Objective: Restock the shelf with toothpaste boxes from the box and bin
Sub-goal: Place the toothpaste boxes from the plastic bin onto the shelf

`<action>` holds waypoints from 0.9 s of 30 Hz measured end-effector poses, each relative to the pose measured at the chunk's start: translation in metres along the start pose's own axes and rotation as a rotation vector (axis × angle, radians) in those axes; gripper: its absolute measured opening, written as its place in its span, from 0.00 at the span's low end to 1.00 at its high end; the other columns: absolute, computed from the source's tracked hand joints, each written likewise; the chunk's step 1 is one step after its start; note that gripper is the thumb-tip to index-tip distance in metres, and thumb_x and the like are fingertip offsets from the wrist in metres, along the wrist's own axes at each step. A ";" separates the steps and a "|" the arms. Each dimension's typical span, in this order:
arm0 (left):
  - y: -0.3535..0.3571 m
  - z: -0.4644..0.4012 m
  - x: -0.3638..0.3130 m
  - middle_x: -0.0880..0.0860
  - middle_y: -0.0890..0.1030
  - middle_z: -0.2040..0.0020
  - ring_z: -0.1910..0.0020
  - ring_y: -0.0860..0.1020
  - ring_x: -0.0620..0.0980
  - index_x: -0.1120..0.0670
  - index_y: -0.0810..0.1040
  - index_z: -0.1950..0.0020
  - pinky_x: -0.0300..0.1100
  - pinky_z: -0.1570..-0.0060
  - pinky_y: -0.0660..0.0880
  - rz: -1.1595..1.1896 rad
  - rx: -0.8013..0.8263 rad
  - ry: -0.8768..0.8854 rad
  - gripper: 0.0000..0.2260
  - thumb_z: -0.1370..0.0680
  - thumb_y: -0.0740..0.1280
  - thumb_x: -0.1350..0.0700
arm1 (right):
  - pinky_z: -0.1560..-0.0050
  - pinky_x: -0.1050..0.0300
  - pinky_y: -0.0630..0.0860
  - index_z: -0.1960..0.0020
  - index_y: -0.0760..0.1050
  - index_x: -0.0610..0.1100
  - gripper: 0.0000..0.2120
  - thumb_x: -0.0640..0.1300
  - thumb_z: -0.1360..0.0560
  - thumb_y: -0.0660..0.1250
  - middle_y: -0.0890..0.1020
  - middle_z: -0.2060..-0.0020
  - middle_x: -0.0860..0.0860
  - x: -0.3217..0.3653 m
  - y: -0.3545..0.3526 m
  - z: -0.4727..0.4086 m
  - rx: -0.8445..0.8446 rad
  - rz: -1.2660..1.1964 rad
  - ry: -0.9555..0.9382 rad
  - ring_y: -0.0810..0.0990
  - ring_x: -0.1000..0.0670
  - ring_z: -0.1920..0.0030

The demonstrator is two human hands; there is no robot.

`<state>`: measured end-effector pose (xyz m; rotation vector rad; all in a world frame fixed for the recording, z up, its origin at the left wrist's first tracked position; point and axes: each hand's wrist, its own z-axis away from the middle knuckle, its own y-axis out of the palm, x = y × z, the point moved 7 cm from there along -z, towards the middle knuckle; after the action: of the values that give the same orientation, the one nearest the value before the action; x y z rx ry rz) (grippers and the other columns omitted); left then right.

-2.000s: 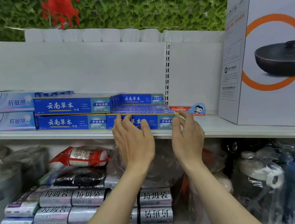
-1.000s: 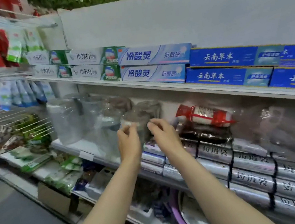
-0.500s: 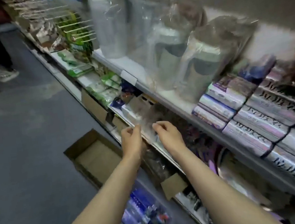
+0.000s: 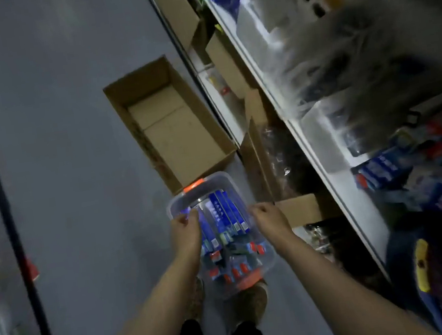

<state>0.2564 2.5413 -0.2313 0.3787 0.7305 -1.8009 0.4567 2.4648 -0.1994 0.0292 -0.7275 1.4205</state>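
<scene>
A clear plastic bin (image 4: pixel 172 205) with orange handles stands on the floor by my feet. Several blue toothpaste boxes (image 4: pixel 225 213) lie in it, with smaller red-and-blue packs at its near end. My left hand (image 4: pixel 185 236) hovers over the bin's left side, its loosely curled fingers beside a blue box. My right hand (image 4: pixel 271 221) hangs over the bin's right rim, fingers loosely curled and holding nothing. Just beyond the bin, an open cardboard box (image 4: pixel 178 136) shows only its bare bottom.
Shelving (image 4: pixel 325 169) full of wrapped goods runs along the right, with cardboard cartons (image 4: pixel 299 208) tucked under its lowest board. Grey floor (image 4: pixel 71 160) stretches to the left, up to another blurred rack at the left edge. My shoes (image 4: pixel 251 302) stand just behind the bin.
My view has swung from the toothpaste shelf down to the floor. Both hands have dropped from the shelf edge to just over the bin.
</scene>
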 end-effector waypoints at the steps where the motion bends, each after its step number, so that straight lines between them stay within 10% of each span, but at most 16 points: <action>1: 0.005 -0.018 0.027 0.56 0.81 0.59 0.56 0.80 0.55 0.56 0.77 0.55 0.54 0.46 0.78 -0.025 -0.007 -0.038 0.17 0.22 0.65 0.42 | 0.57 0.55 0.68 0.52 0.80 0.38 0.14 0.47 0.19 0.62 0.82 0.57 0.42 -0.018 0.014 -0.020 0.016 0.029 0.024 0.80 0.41 0.53; 6: 0.043 -0.103 0.128 0.74 0.76 0.43 0.41 0.75 0.71 0.73 0.73 0.42 0.63 0.43 0.73 -0.118 0.009 -0.100 0.34 0.24 0.66 0.40 | 0.65 0.54 0.58 0.64 0.64 0.43 0.16 0.43 0.18 0.60 0.66 0.67 0.41 -0.091 0.079 -0.113 0.071 0.119 0.083 0.65 0.47 0.64; 10: 0.067 -0.154 0.168 0.63 0.75 0.32 0.34 0.74 0.62 0.63 0.71 0.29 0.56 0.35 0.71 -0.122 0.003 -0.127 0.28 0.19 0.63 0.42 | 0.58 0.54 0.62 0.65 0.69 0.41 0.18 0.45 0.17 0.60 0.71 0.67 0.42 -0.137 0.122 -0.184 0.057 0.094 0.154 0.71 0.46 0.64; 13: 0.083 -0.192 0.200 0.58 0.71 0.27 0.30 0.71 0.58 0.57 0.66 0.24 0.55 0.30 0.68 -0.140 -0.020 -0.153 0.29 0.19 0.62 0.40 | 0.50 0.53 0.69 0.52 0.73 0.47 0.07 0.50 0.19 0.62 0.75 0.57 0.48 -0.165 0.154 -0.233 0.027 0.084 0.130 0.76 0.45 0.54; 16: 0.094 -0.222 0.229 0.60 0.70 0.28 0.29 0.70 0.61 0.58 0.67 0.25 0.55 0.30 0.67 -0.212 -0.080 -0.164 0.30 0.20 0.63 0.39 | 0.38 0.50 0.73 0.33 0.73 0.45 0.18 0.51 0.20 0.66 0.76 0.44 0.50 -0.188 0.176 -0.266 -0.015 0.073 0.122 0.77 0.45 0.41; 27: 0.115 -0.254 0.258 0.65 0.66 0.30 0.30 0.66 0.65 0.61 0.57 0.21 0.53 0.33 0.63 -0.281 -0.255 -0.161 0.36 0.21 0.69 0.46 | 0.34 0.48 0.69 0.32 0.73 0.39 0.31 0.46 0.30 0.79 0.75 0.35 0.39 -0.221 0.188 -0.312 -0.262 0.208 0.065 0.73 0.38 0.34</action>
<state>0.2506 2.4913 -0.6074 -0.0403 0.9203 -1.9421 0.4301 2.4406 -0.6245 -0.3030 -0.8764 1.5045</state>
